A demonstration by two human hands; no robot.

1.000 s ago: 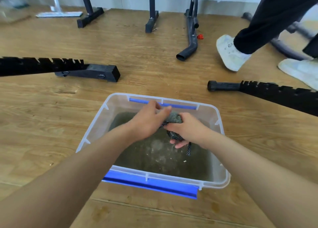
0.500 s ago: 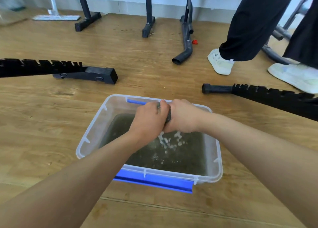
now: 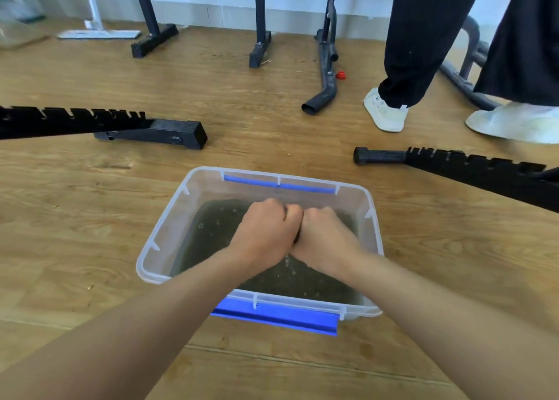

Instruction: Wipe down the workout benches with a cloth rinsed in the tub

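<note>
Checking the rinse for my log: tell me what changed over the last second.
The left hand and right hand closed into fists pressed together around the cloth, wringing it over the water. The cloth, dangling loose before, is now almost hidden between them. The tub stayed put on the floor.

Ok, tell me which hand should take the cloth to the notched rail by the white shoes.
Probably the right hand: both grip the cloth, but it is nearer that rail.
</note>
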